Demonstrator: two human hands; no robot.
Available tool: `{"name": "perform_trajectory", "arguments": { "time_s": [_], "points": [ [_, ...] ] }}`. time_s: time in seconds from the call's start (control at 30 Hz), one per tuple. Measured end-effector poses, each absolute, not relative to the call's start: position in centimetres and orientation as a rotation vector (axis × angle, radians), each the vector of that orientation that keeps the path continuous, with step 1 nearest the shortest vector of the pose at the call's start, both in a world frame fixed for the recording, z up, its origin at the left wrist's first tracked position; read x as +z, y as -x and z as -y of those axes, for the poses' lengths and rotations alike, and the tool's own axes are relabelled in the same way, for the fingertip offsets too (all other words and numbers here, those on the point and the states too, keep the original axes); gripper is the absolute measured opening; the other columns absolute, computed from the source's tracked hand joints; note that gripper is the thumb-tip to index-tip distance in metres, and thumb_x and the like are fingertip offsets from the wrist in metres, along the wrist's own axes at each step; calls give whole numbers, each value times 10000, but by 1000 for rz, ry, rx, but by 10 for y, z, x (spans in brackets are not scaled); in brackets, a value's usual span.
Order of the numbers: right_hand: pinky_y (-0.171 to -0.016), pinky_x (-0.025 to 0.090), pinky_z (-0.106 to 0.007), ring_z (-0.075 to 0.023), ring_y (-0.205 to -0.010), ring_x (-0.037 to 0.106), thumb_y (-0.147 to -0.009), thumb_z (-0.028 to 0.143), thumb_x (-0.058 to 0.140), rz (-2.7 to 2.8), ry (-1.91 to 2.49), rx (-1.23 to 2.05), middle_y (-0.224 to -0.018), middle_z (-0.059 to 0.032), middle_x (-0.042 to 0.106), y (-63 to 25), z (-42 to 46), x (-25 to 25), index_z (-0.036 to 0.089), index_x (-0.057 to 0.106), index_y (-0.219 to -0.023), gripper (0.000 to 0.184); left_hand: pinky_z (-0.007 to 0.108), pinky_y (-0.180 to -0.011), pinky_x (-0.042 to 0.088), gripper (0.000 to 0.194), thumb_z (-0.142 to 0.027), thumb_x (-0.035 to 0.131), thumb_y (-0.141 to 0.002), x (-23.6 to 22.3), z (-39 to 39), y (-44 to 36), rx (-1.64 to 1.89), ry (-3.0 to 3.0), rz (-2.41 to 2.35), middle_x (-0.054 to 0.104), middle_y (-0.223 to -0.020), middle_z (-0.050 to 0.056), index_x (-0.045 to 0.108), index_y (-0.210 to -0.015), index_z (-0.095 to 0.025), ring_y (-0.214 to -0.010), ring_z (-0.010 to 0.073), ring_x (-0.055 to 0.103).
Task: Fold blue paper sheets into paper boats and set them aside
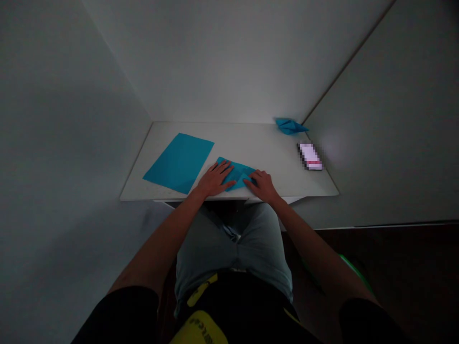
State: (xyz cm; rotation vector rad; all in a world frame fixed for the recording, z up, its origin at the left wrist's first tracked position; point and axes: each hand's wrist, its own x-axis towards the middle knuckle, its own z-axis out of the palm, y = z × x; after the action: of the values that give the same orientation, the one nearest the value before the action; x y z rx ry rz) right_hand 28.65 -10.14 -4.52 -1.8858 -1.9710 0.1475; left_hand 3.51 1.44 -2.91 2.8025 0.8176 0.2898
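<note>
A partly folded blue paper (237,173) lies near the front edge of a small white table (251,141). My left hand (214,178) rests flat on its left part, fingers spread. My right hand (261,184) presses on its right end, fingers together and bent down onto the paper. A flat blue paper sheet (179,162) lies to the left of the hands. A finished folded blue paper shape (289,126) sits at the table's back right corner.
A phone with a lit screen (310,156) lies on the table's right side. White walls close in the table on the left, back and right. My knees are under the front edge. The floor to the right is dark.
</note>
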Motion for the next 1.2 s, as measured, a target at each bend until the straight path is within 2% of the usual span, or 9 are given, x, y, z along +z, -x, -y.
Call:
{"name": "perform_trajectory", "arguments": {
  "time_s": [0.17, 0.3, 0.43, 0.57, 0.67, 0.8, 0.93, 1.07, 1.2],
  "points": [
    [-983, 478, -496, -348, -1132, 591, -1083, 610, 523, 1851, 1965, 106, -1185, -134, 718, -277, 81, -47, 260, 782, -1146, 441, 483, -1389, 170, 841, -730, 491, -1031, -26, -13, -36, 243, -2812, -825, 323, -1795, 95, 410, -1696, -222, -1685, 283, 254],
    [-993, 475, -527, -363, -1146, 575, -1074, 584, 553, 1824, 2024, 96, -1194, -143, 691, -269, 74, -45, 254, 766, -1094, 394, 481, -1389, 168, 825, -707, 495, -1039, -27, -13, -37, 233, -2807, -855, 335, -1792, 96, 405, -1693, -213, -1686, 279, 250],
    [-1008, 467, -559, -383, -1167, 572, -1085, 574, 512, 1701, 2005, 7, -1238, -167, 679, -264, 78, -42, 241, 746, -1198, 422, 482, -1390, 172, 814, -692, 519, -1033, -29, -13, -38, 251, -2805, -878, 348, -1788, 90, 407, -1692, -229, -1680, 288, 264],
    [-1104, 431, -556, -366, -1293, 573, -1119, 486, 463, 1860, 1937, 12, -1409, -155, 673, -256, 97, -35, 245, 717, -1329, 408, 482, -1392, 166, 821, -699, 499, -1036, -31, -12, -39, 266, -2793, -935, 327, -1795, 103, 402, -1694, -217, -1682, 292, 259],
    [-1225, 367, -542, -322, -1455, 532, -1138, 486, 424, 2114, 1820, 71, -1584, -99, 612, -249, 115, -33, 282, 642, -1493, 463, 491, -1391, 171, 816, -680, 490, -1041, -32, -11, -41, 288, -2769, -982, 325, -1795, 111, 398, -1698, -205, -1685, 302, 250],
    [-1328, 265, -568, -295, -1617, 386, -1146, 524, 363, 2192, 1841, 63, -1745, -79, 422, -247, 127, -38, 290, 426, -1692, 598, 508, -1393, 168, 827, -687, 473, -1039, -33, -9, -43, 312, -2750, -1014, 322, -1795, 116, 389, -1706, -204, -1685, 315, 246],
    [-1355, 205, -603, -289, -1658, 309, -1154, 564, 274, 2125, 1960, 101, -1783, -122, 317, -254, 120, -44, 214, 287, -1750, 691, 519, -1392, 156, 858, -718, 462, -1034, -32, -3, -43, 300, -2748, -1052, 314, -1794, 136, 392, -1703, -186, -1688, 326, 233],
    [-1355, 167, -644, -322, -1676, 256, -1141, 622, 263, 2049, 2076, 139, -1794, -177, 247, -264, 104, -47, 129, 244, -1754, 786, 543, -1387, 162, 884, -733, 459, -1030, -35, 6, -43, 292, -2742, -1102, 293, -1799, 151, 374, -1709, -173, -1693, 339, 213],
    [-1352, 168, -654, -337, -1685, 220, -1131, 643, 299, 2001, 2155, 161, -1804, -174, 212, -271, 90, -51, 139, 225, -1760, 810, 563, -1385, 154, 899, -738, 459, -1030, -38, 16, -43, 315, -2743, -1128, 286, -1798, 169, 358, -1715, -165, -1699, 345, 188]
  ]
}}
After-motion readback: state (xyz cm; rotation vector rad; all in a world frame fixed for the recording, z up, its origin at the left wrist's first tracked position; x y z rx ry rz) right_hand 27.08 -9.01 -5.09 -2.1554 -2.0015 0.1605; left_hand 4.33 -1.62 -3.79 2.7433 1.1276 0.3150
